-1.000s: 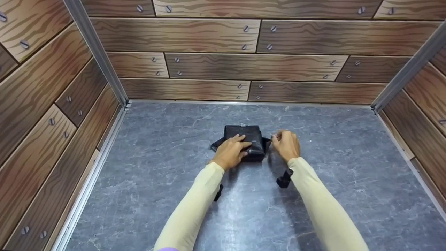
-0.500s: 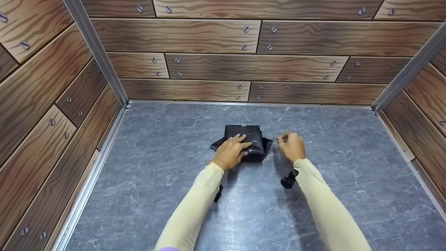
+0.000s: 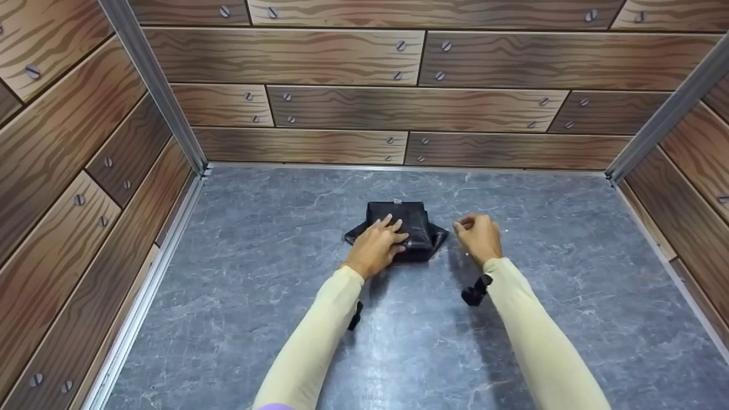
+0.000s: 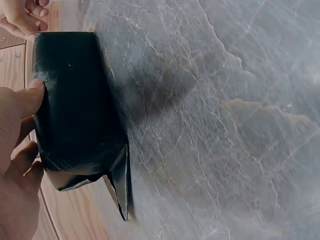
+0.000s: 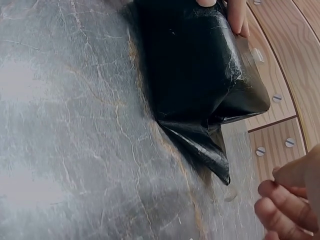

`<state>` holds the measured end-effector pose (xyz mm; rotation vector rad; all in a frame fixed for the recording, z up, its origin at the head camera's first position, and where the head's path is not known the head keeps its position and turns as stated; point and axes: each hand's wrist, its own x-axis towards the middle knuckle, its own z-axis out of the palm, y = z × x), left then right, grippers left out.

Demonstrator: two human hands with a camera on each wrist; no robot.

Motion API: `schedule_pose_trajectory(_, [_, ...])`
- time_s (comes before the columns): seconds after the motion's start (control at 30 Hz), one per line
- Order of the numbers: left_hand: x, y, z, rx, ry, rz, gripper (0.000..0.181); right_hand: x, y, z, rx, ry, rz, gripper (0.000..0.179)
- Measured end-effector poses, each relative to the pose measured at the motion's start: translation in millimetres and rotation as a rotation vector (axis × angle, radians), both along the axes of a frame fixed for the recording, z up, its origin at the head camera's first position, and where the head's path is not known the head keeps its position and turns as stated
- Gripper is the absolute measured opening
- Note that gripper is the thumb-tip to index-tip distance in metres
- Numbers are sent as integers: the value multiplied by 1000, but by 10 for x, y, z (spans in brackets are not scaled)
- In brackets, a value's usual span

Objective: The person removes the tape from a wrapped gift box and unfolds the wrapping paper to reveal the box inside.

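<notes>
A black box-shaped package (image 3: 417,228) wrapped in glossy film lies on the floor, with folded triangular flaps sticking out at both ends. My left hand (image 3: 375,245) rests on its top with spread fingers; the left wrist view shows the thumb (image 4: 34,96) against its edge. To the right, my right hand (image 3: 478,236) hovers just off the pointed right flap (image 3: 437,236), fingers loosely curled and thumb close to the index finger. Nothing shows between these fingertips (image 5: 268,188) in the right wrist view. By the flap's tip is a small clear piece (image 5: 230,194) like tape.
Grey marbled floor (image 3: 273,296) surrounds the package. Wood-print walls (image 3: 336,108) stand at the back and both sides, edged by metal strips (image 3: 154,85). A small white speck (image 3: 467,254) shows near the right wrist. A bit of clear tape (image 3: 397,202) sits on the package's far edge.
My right hand has come away from the right flap and moved slightly right. The flap has spread outward to the right. My left hand stays on the package.
</notes>
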<state>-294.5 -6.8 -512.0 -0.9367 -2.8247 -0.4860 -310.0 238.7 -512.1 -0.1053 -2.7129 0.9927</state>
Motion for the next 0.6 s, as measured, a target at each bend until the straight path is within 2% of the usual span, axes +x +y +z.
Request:
schedule_pose_trajectory(0.1, [10, -39, 28, 52, 26, -29, 35, -12, -45, -2, -25, 36, 62, 14])
schedule_pose_trajectory(0.17, [10, -80, 39, 131, 55, -32, 32, -22, -81, -6, -39, 57, 106, 14])
schedule_pose_trajectory(0.23, [6, -140, 37, 228, 89, 6, 27, -30, -117, -3, -54, 63, 150, 14])
schedule_pose_trajectory(0.33, [-19, -257, 6, 371, 100, 121, 22, -45, -158, -2, -85, 36, 218, 17])
schedule_pose_trajectory(0.4, [-35, -343, -36, 407, 60, 200, 22, -50, -174, -14, -99, -3, 274, 19])
schedule_pose_trajectory(0.47, [-48, -413, -87, 403, -17, 247, 25, -58, -187, -43, -107, -41, 345, 22])
schedule_pose_trajectory(0.6, [-38, -487, -184, 342, -183, 263, 36, -66, -215, -116, -77, -124, 458, 28])
